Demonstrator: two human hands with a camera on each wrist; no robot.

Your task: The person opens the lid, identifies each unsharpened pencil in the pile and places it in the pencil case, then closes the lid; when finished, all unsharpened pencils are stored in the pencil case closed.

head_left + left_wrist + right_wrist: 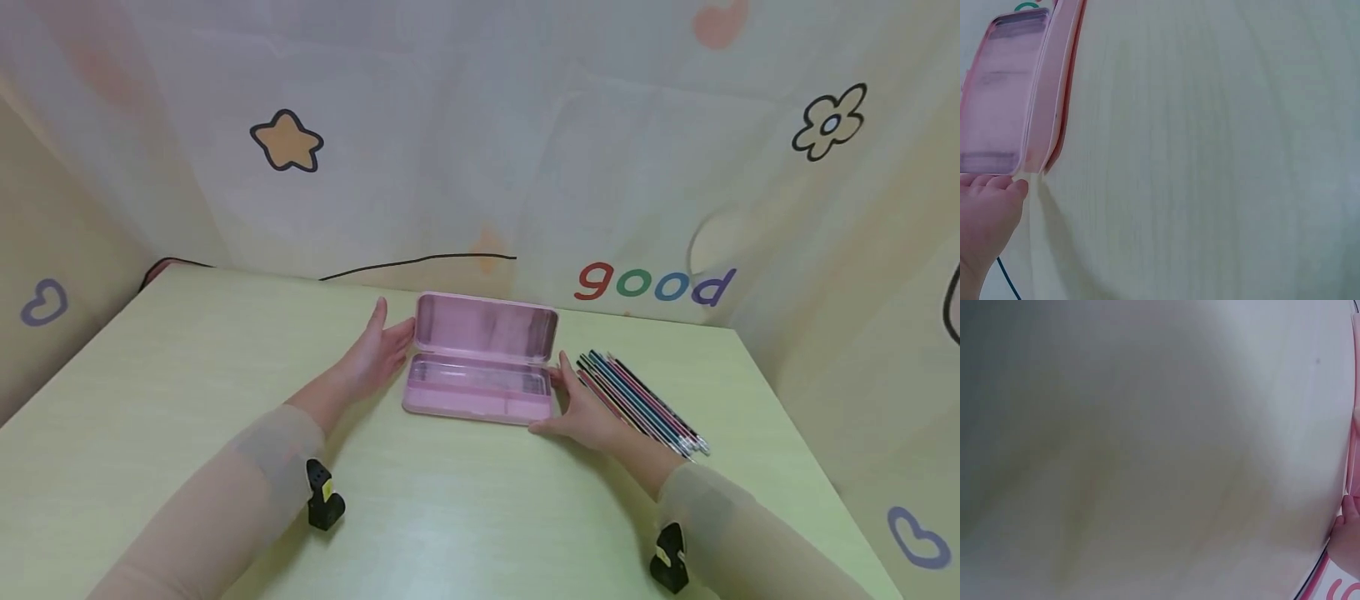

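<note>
A pink pencil case (480,406) lies open on the table, its lid (483,327) raised at the back. Inside, the base has a long clear-looking section and a divider towards the front. My left hand (373,357) is at the lid's left edge, fingers straight and thumb pointing up; the left wrist view has its fingertips (997,182) right at the lid's end. At the right end of the base rests my right hand (588,414), thumb by the front corner and fingers along the side. Only a sliver of the case (1352,475) enters the right wrist view.
Several pencils (645,404) in dark, red and blue-green colours lie in a bundle just right of the case, partly behind the right hand. A printed cloth wall (480,167) stands close behind the case, along the table's (187,375) back edge.
</note>
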